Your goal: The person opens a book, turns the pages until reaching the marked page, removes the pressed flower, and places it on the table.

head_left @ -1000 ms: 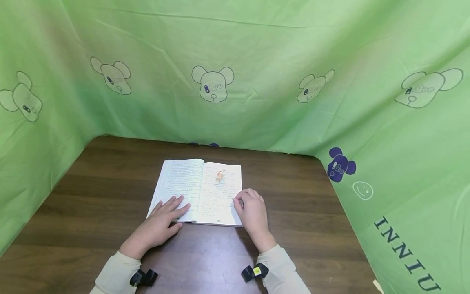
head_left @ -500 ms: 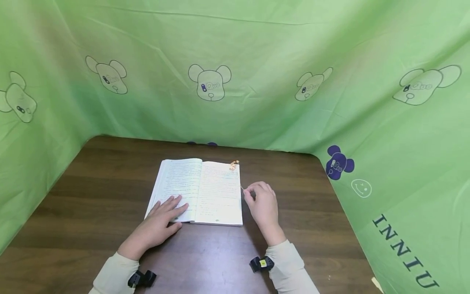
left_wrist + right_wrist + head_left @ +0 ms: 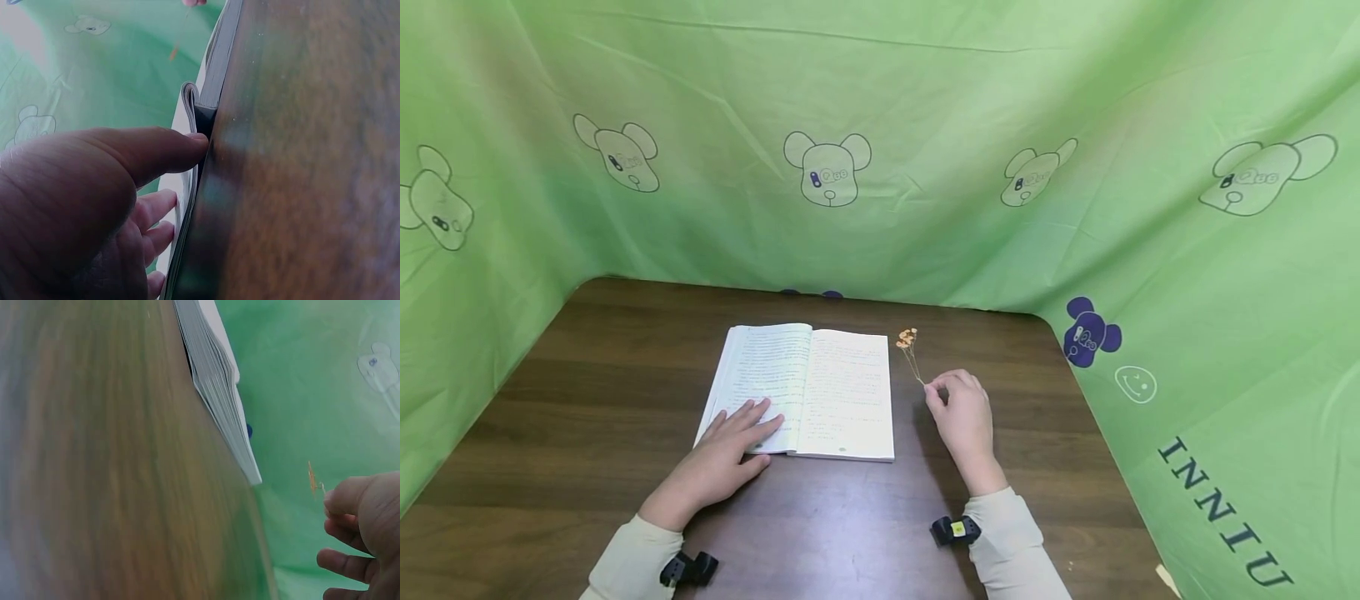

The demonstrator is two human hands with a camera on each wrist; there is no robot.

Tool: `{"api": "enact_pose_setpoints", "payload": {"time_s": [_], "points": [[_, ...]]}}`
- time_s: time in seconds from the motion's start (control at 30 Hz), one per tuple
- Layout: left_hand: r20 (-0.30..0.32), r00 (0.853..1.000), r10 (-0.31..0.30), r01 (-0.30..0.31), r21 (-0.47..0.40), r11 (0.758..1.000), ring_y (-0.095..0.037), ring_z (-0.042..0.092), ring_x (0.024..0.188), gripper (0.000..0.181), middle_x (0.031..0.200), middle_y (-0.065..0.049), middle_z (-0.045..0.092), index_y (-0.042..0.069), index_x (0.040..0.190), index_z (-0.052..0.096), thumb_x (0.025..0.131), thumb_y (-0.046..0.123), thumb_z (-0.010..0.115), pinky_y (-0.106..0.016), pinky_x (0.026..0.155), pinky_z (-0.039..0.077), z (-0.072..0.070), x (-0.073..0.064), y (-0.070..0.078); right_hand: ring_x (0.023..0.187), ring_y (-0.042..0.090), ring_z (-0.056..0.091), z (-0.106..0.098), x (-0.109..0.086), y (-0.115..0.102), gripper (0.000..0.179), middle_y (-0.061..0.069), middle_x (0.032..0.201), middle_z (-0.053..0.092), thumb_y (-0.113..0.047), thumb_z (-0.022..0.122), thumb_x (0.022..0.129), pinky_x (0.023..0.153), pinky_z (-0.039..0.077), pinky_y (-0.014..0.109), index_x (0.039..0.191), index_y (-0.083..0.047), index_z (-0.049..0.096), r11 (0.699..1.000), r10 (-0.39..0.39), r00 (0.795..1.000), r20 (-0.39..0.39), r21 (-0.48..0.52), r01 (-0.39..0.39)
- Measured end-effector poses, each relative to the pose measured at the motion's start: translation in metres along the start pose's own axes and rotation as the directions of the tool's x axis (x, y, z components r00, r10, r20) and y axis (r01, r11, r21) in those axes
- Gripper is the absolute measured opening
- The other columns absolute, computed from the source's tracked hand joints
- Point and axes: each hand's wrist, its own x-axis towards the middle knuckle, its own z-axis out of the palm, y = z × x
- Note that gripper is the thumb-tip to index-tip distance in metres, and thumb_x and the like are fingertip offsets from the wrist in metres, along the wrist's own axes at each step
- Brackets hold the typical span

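An open book [image 3: 848, 392] with printed pages lies on the wooden table. My left hand [image 3: 722, 458] rests on the lower part of its left page with fingers spread; in the left wrist view the thumb [image 3: 169, 153] lies at the book's near edge. To the right of the book, my right hand [image 3: 964, 417] pinches the thin stem of a dried flower sprig [image 3: 907, 342] between thumb and forefinger. Its small orange blossoms point away from me, above the table. In the right wrist view the sprig [image 3: 312, 480] shows at the fingertips, apart from the book [image 3: 215, 381].
The brown table [image 3: 820, 533] reaches back to a green curtain [image 3: 917, 100] printed with bear heads, which encloses the back and both sides. A small pale object [image 3: 1168, 578] shows at the table's right edge.
My right hand has moved right, carrying the dried flower sprig off the right page to beside the book. The left hand stays on the left page.
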Motion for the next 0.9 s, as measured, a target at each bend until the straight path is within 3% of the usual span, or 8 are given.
{"api": "enact_pose_setpoints", "payload": {"time_s": [0.5, 0.9], "points": [[0.004, 1.0, -0.001, 0.001, -0.004, 1.0, -0.037, 0.027, 0.154, 0.058, 0.165, -0.011, 0.035, 0.02, 0.152, 0.052, 0.097, 0.021, 0.07, -0.064, 0.122, 0.014, 0.002, 0.0, -0.003, 0.097, 0.032, 0.065, -0.01, 0.0, 0.044, 0.009, 0.008, 0.097, 0.072, -0.017, 0.078, 0.088, 0.088, 0.048, 0.05, 0.084, -0.009, 0.076, 0.999, 0.043, 0.998, 0.044, -0.02, -0.042], [0.007, 1.0, 0.005, -0.005, -0.024, 1.0, -0.036, 0.026, 0.155, 0.058, 0.166, -0.01, 0.034, 0.021, 0.152, 0.052, 0.097, 0.022, 0.07, -0.064, 0.122, 0.014, 0.003, 0.002, -0.004, 0.098, 0.036, 0.065, -0.009, -0.006, 0.062, 0.013, 0.012, 0.097, 0.072, -0.018, 0.077, 0.089, 0.085, 0.046, 0.052, 0.081, -0.009, 0.074, 0.992, 0.088, 0.988, 0.127, -0.099, -0.075]]}}
